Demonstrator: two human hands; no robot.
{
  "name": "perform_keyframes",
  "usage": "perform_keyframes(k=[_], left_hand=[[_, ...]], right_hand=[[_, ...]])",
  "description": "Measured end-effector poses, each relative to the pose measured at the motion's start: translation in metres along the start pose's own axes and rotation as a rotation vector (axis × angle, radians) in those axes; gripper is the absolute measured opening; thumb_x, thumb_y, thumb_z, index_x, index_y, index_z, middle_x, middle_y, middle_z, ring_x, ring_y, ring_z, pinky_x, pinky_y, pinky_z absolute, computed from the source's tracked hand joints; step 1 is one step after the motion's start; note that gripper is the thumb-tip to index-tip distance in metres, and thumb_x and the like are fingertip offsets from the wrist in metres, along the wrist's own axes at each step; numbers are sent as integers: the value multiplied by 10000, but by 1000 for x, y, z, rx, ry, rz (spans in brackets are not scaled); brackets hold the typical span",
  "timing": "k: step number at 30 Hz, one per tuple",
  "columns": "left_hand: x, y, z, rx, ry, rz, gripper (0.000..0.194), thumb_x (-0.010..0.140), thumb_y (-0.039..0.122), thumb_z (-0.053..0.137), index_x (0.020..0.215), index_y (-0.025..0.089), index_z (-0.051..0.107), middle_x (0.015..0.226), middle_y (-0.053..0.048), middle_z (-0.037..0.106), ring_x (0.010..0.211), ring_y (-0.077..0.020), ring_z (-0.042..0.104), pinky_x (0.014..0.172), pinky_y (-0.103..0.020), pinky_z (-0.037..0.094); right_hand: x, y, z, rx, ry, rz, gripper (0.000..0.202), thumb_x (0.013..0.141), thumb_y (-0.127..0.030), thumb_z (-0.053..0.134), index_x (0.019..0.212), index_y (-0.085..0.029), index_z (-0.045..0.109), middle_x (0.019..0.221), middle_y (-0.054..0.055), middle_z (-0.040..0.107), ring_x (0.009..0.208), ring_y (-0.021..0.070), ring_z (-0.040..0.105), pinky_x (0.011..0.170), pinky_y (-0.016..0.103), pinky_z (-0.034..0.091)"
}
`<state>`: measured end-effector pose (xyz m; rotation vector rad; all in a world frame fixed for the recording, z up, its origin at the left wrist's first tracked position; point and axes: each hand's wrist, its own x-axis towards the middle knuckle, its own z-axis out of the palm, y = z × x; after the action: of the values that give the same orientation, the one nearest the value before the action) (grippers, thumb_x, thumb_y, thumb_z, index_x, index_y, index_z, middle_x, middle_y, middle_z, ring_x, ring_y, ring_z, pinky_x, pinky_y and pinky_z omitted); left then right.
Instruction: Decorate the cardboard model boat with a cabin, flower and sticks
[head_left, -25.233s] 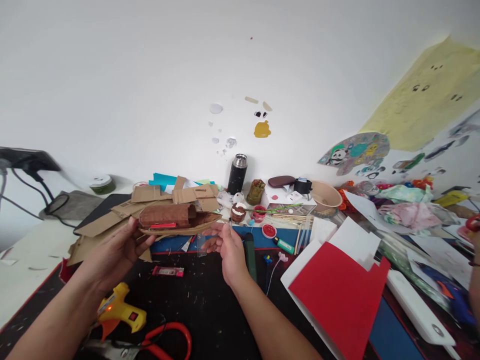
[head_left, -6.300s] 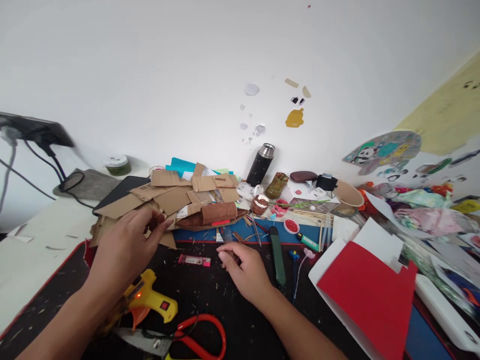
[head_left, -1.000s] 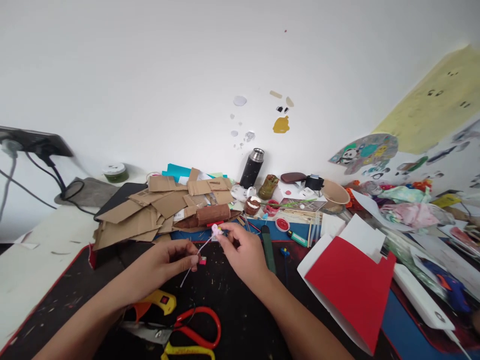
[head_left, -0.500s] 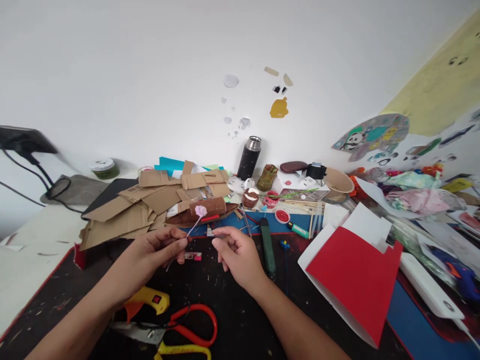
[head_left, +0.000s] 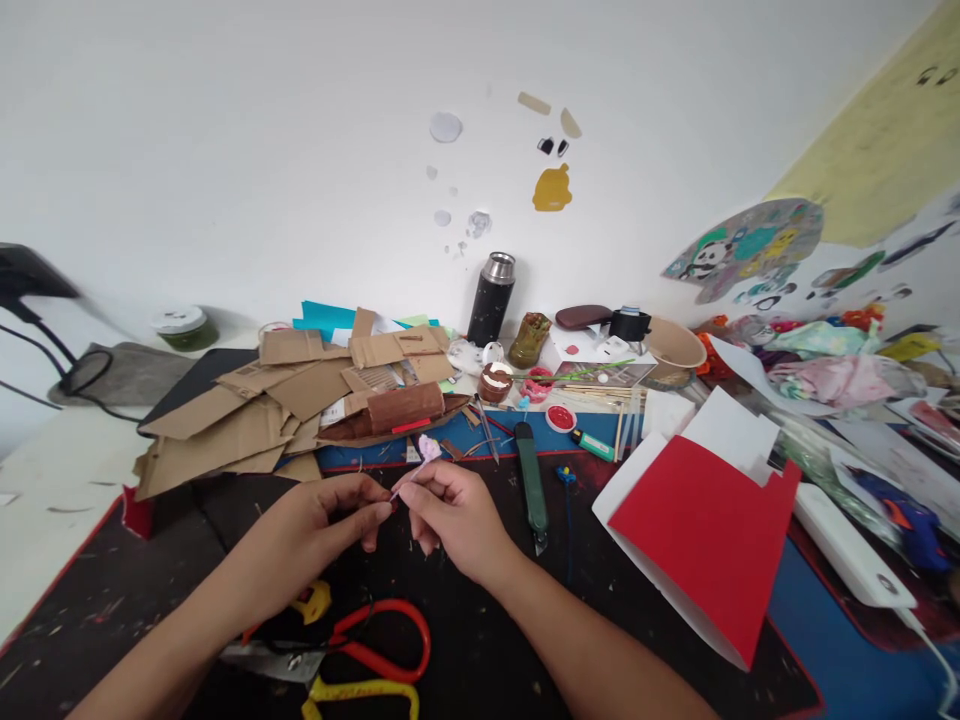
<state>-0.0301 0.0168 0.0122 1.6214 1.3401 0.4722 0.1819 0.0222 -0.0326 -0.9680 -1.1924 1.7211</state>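
A small pale-purple craft flower (head_left: 428, 449) on a thin stem is held up over the dark mat. My left hand (head_left: 330, 525) pinches the stem low down between thumb and fingers. Close against it, my right hand (head_left: 454, 510) is closed on the same stem, just under the bloom. Below the hands lie scissors (head_left: 375, 655) with one red and one yellow handle, and a yellow-and-orange tool (head_left: 313, 602) partly hidden by my left forearm. Behind the flower rests a brown boat-like cardboard model (head_left: 397, 410).
Cardboard scraps (head_left: 240, 415) are heaped at the left. A black thermos (head_left: 491, 300) stands by the wall. To the right lie a green utility knife (head_left: 531, 480), a blue flower (head_left: 565, 475), red card (head_left: 705, 540), a white power strip (head_left: 851, 545) and a glue gun (head_left: 911, 520).
My right hand has moved left and closed on the flower stem, next to my left hand. The flower has come lower and to the right. The camera view has shifted slightly.
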Motion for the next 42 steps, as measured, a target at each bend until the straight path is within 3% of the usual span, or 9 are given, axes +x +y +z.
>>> perform_keyframes(k=[8,15,21,27,35,42], left_hand=[[1,-14,-10,-6,54,53,481,948,699,658,1030,264,846,782,-18,797,778,-258,733,767,-336,557],[0,-11,-5,55,30,61,457,975,650,608,1042,276,863,786,-1,799,776,-245,743,743,-309,561],[-3,-12,-2,165,166,241,364,1030,562,613,1007,308,872,991,-15,882,874,-239,792,792,-285,586],[-4,-11,0,264,305,376,316,1062,517,633,988,302,853,939,-5,875,823,-223,813,758,-266,605],[-3,-14,2,440,335,618,323,1161,380,535,1052,266,816,962,-25,871,829,-206,828,746,-265,610],[-2,-15,-4,527,373,703,343,1176,296,497,1042,256,810,990,-37,871,848,-210,835,746,-275,619]], right_hand=[[1,-3,-9,-10,128,-57,485,908,-674,847,899,-218,680,536,-83,575,417,96,474,442,231,354],[0,0,-4,39,72,-58,511,887,-685,864,922,-196,720,530,-77,592,403,93,471,422,218,341],[0,1,-2,206,62,9,488,830,-635,927,919,-188,752,521,-72,595,406,89,454,412,213,327],[-2,2,1,266,46,36,500,834,-641,919,967,-181,773,538,-67,613,397,84,454,405,212,307],[-1,3,1,284,20,52,476,833,-627,920,909,-189,750,534,-63,613,394,86,452,399,218,293],[-4,4,-1,257,-81,53,451,882,-610,897,910,-188,739,537,-60,612,409,95,474,423,224,325]])
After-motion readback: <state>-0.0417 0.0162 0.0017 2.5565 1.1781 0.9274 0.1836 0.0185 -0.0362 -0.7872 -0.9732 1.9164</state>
